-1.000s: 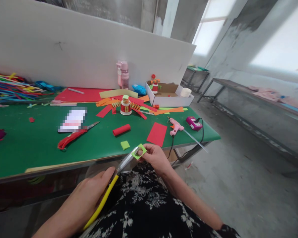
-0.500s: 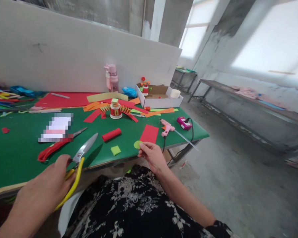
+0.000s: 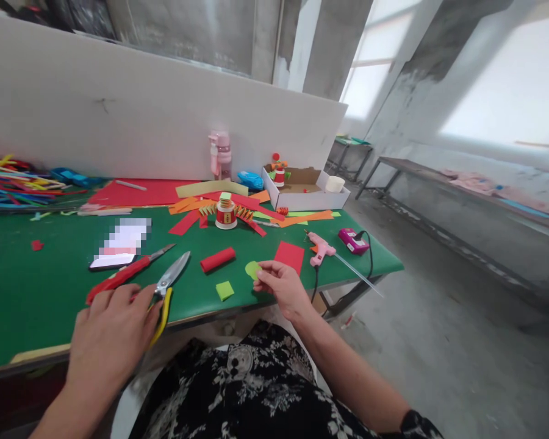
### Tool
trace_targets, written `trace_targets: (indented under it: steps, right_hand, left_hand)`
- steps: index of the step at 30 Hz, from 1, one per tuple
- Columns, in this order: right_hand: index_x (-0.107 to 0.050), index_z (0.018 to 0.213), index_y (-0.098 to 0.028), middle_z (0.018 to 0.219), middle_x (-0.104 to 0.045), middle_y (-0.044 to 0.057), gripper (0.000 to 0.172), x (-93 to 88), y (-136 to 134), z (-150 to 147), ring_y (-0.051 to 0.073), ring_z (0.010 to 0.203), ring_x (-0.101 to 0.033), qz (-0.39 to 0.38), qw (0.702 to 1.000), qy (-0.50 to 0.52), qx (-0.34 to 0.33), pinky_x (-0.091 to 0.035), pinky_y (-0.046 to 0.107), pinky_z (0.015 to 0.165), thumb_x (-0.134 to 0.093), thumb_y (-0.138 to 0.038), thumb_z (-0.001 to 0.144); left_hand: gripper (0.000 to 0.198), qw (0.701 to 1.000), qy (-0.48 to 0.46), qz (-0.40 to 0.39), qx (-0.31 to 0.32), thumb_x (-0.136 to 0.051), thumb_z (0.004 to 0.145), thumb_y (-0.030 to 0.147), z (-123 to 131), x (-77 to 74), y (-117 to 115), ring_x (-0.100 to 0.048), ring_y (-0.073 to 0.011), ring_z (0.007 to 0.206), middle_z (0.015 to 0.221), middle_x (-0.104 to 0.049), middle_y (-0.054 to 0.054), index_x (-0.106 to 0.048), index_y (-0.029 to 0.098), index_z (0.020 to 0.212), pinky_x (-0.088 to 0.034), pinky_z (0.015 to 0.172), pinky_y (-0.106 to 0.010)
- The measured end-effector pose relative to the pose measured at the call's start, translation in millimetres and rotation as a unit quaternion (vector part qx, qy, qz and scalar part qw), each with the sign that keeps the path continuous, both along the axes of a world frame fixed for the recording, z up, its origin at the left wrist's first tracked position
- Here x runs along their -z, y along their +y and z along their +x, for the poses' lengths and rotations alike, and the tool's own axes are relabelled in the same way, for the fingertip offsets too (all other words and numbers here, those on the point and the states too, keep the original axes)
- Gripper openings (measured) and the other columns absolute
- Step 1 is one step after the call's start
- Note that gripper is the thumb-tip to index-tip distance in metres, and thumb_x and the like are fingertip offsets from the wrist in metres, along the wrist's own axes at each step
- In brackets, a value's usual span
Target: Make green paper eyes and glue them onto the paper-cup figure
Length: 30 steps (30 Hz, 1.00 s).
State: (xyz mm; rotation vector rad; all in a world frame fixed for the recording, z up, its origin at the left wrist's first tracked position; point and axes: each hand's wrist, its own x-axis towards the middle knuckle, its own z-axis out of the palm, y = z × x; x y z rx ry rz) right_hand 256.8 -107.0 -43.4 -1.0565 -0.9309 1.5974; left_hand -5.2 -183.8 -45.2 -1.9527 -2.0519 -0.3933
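My left hand (image 3: pixel 114 320) is at the table's front edge, its fingers curled over the handles of a pair of yellow-handled scissors (image 3: pixel 172 274). The closed blades lie low over the green tabletop, pointing away from me; the hand hides part of the handles. Just beyond those fingers lies a red-handled utility knife (image 3: pixel 130 273). Between thumb and fingertips, my right hand (image 3: pixel 279 283) pinches a light green paper circle (image 3: pixel 252 269) above the table edge. Near it are a small green paper square (image 3: pixel 224 290), a red paper roll (image 3: pixel 218 260) and a red paper sheet (image 3: pixel 290 257).
A pink glue gun (image 3: pixel 322 248) with a long glue stick lies at right by a magenta box (image 3: pixel 353 241). Behind stand a small red-and-white paper figure (image 3: pixel 226 216), a pink bottle (image 3: pixel 220 155) and a white carton (image 3: pixel 297 198). A phone (image 3: pixel 121 244) lies at left.
My left hand has lowered the scissors toward the tabletop beside the knife, its back now turned up. My right hand still pinches the green circle, now slightly tilted. The view has shifted a little left.
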Motion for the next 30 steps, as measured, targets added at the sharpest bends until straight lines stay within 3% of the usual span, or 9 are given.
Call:
trace_targets:
  steps: [2, 3, 5, 8, 11, 15, 19, 24, 30]
  right_hand:
    - [-0.070, 0.082, -0.016, 0.063, -0.065, -0.003, 0.045, -0.2, 2.2, -6.1, 0.011, 0.057, -0.060, 0.004, 1.000, -0.009, -0.021, -0.053, 0.026, 0.060, -0.091, -0.041, 0.050]
    - [-0.071, 0.081, -0.016, 0.063, -0.065, -0.003, 0.044, -0.3, 3.2, -9.5, 0.010, 0.057, -0.060, 0.006, 0.999, -0.013, -0.034, -0.053, 0.025, 0.059, -0.091, -0.040, 0.051]
    - [-0.071, 0.080, -0.016, 0.063, -0.065, -0.004, 0.042, -0.8, 5.1, -16.1, 0.010, 0.055, -0.060, 0.007, 0.998, -0.019, -0.062, -0.052, 0.025, 0.059, -0.091, -0.040, 0.051]
    - [-0.072, 0.079, -0.017, 0.066, -0.068, -0.003, 0.038, -1.4, 8.8, -23.5, 0.010, 0.055, -0.060, 0.011, 0.995, -0.029, -0.099, -0.052, 0.026, 0.060, -0.090, -0.039, 0.053]
    - [-0.072, 0.079, -0.017, 0.067, -0.069, -0.002, 0.036, -0.6, 14.6, -27.6, 0.010, 0.056, -0.060, 0.017, 0.993, -0.037, -0.112, -0.052, 0.026, 0.061, -0.089, -0.039, 0.055]
    - [-0.072, 0.082, -0.016, 0.068, -0.069, -0.002, 0.037, 4.0, 27.4, -30.2, 0.009, 0.056, -0.060, 0.025, 0.991, -0.043, -0.123, -0.052, 0.025, 0.060, -0.088, -0.038, 0.056]
    - [-0.070, 0.086, -0.018, 0.062, -0.065, -0.004, 0.031, 12.4, 41.8, -29.5, 0.010, 0.055, -0.060, 0.073, 0.989, -0.092, -0.091, -0.051, 0.024, 0.058, -0.083, -0.032, 0.062]
    - [-0.066, 0.086, -0.020, 0.062, -0.064, -0.005, 0.021, 25.6, 46.8, -26.8, 0.011, 0.055, -0.061, 0.101, 0.983, -0.138, -0.066, -0.051, 0.024, 0.057, -0.076, -0.026, 0.068]
    - [-0.066, 0.088, -0.022, 0.064, -0.063, -0.004, 0.010, 26.4, 45.6, -25.9, 0.013, 0.058, -0.062, 0.151, 0.962, -0.213, -0.078, -0.051, 0.026, 0.061, -0.066, -0.023, 0.078]
  left_hand:
    - [0.050, 0.987, -0.150, 0.051, 0.040, -0.029, 0.092, 0.049, 13.7, -7.7, 7.8, -0.062, -0.0312, 0.091, 0.095, -0.069, -0.014, -0.068, 0.017, 0.100, -0.050, 0.082, -0.045]
    - [0.045, 0.965, -0.253, 0.046, 0.059, -0.036, 0.090, 0.051, 22.4, -11.0, 13.3, -0.064, -0.0270, 0.089, 0.095, -0.071, -0.011, -0.067, 0.019, 0.099, -0.051, 0.082, -0.040]
    - [0.043, 0.901, -0.427, -0.028, 0.073, -0.046, 0.084, 0.056, 40.7, -14.8, 26.8, -0.065, -0.0211, 0.077, 0.087, -0.072, -0.006, -0.066, 0.021, 0.097, -0.052, 0.069, -0.032]
    - [0.048, 0.835, -0.532, -0.112, 0.085, -0.055, 0.073, 0.062, 61.0, -13.6, 46.6, -0.058, -0.0171, 0.057, 0.068, -0.066, -0.001, -0.065, 0.019, 0.093, -0.045, 0.051, -0.027]
    - [0.043, 0.855, -0.497, -0.118, 0.088, -0.050, 0.074, 0.059, 66.3, -10.5, 58.6, -0.055, -0.0155, 0.053, 0.061, -0.064, 0.000, -0.065, 0.019, 0.080, -0.043, 0.050, -0.026]
    - [0.035, 0.903, -0.418, -0.076, 0.063, -0.048, 0.076, 0.051, 56.5, -11.2, 69.3, -0.059, -0.0178, 0.067, 0.072, -0.068, -0.002, -0.066, 0.021, 0.073, -0.044, 0.063, -0.028]
    - [0.028, 0.939, -0.337, -0.053, 0.032, -0.047, 0.078, 0.043, 46.2, -8.9, 85.0, -0.057, -0.0194, 0.071, 0.075, -0.064, -0.004, -0.063, 0.022, 0.068, -0.040, 0.066, -0.030]
    - [0.024, 0.963, -0.263, -0.062, 0.018, -0.046, 0.082, 0.035, 40.8, -1.9, 95.7, -0.058, -0.0198, 0.073, 0.076, -0.062, -0.004, -0.061, 0.021, 0.069, -0.040, 0.065, -0.029]
    - [0.026, 0.979, -0.178, -0.089, 0.043, -0.045, 0.089, 0.032, 41.6, -8.9, 90.7, -0.062, -0.0240, 0.087, 0.086, -0.068, -0.008, -0.067, 0.020, 0.081, -0.043, 0.074, -0.031]
